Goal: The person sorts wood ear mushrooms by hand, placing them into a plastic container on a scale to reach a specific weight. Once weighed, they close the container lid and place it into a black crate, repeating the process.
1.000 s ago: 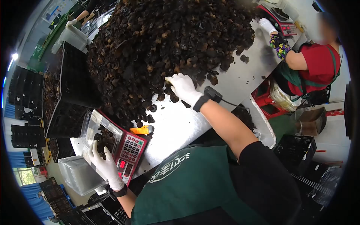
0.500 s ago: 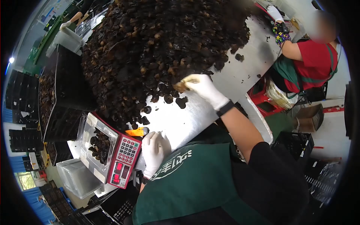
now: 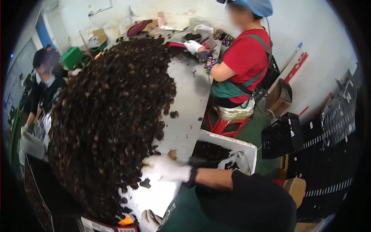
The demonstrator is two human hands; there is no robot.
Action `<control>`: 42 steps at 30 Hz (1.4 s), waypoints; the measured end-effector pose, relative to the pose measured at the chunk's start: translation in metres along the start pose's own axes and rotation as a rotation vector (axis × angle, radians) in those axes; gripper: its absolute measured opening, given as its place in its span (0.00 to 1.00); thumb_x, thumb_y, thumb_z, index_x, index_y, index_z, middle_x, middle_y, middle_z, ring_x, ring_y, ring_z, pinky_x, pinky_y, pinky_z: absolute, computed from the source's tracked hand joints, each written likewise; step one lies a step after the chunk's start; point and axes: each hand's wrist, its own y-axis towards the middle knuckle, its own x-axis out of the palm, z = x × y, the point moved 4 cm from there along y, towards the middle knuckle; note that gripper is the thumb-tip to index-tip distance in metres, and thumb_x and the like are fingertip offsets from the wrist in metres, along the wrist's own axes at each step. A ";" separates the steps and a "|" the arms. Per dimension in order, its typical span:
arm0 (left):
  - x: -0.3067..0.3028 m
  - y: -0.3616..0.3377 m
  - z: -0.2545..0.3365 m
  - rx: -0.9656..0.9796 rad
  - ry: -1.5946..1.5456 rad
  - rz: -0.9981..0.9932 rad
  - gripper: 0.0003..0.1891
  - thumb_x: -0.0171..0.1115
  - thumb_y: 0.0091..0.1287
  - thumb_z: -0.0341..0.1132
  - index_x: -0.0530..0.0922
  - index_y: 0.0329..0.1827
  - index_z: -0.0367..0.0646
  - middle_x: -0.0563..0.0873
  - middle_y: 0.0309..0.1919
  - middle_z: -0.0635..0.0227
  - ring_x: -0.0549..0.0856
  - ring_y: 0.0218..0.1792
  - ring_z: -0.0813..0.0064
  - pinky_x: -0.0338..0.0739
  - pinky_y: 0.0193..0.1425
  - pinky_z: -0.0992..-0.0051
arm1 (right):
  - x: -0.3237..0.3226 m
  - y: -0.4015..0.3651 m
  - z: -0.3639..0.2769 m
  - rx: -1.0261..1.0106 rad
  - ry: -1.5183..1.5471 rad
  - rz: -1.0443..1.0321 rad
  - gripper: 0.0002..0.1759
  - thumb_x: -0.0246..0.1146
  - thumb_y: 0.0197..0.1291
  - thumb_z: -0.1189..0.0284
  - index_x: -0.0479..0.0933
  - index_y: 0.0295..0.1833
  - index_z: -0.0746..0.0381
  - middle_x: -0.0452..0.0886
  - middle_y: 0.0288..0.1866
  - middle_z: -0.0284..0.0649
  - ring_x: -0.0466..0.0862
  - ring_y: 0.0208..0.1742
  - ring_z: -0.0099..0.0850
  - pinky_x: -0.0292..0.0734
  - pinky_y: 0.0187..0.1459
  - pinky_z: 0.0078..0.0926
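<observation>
Two white-gloved hands, low in view. Right hand (image 3: 166, 168) lies on the grey metal bench (image 3: 187, 96) at the near edge of the big heap of dark brown dried fungus pieces (image 3: 112, 112), fingers (image 3: 151, 160) bent and touching loose pieces. Small tan piece (image 3: 172, 154) sits just beside them; whether it is gripped, cannot tell. Left hand (image 3: 150, 219) at the bench's near end, fingers loosely curled, hold unclear. White bin (image 3: 247, 149) beside the bench. Person in red shirt (image 3: 247, 54) at the far end.
</observation>
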 end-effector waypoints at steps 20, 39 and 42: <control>-0.002 0.007 0.023 -0.418 -0.013 -0.033 0.22 0.61 0.64 0.26 0.77 0.63 0.38 0.77 0.62 0.48 0.75 0.65 0.44 0.69 0.69 0.49 | 0.090 0.057 -0.045 -0.009 0.426 0.334 0.05 0.67 0.56 0.71 0.82 0.39 0.57 0.81 0.37 0.34 0.83 0.41 0.33 0.80 0.41 0.31; -0.002 0.004 0.020 -0.265 -0.116 0.071 0.19 0.58 0.59 0.20 0.78 0.55 0.35 0.78 0.59 0.48 0.75 0.63 0.43 0.68 0.68 0.49 | 0.022 -0.096 0.081 1.075 1.605 0.544 0.11 0.65 0.64 0.72 0.76 0.51 0.50 0.80 0.33 0.30 0.76 0.23 0.23 0.55 0.15 0.19; -0.042 0.028 0.038 -0.230 -0.008 0.004 0.18 0.59 0.54 0.20 0.79 0.50 0.35 0.82 0.52 0.48 0.81 0.53 0.44 0.75 0.59 0.52 | -0.005 -0.133 0.064 0.932 1.095 0.734 0.04 0.64 0.60 0.70 0.74 0.37 0.50 0.77 0.31 0.26 0.75 0.28 0.19 0.61 0.23 0.19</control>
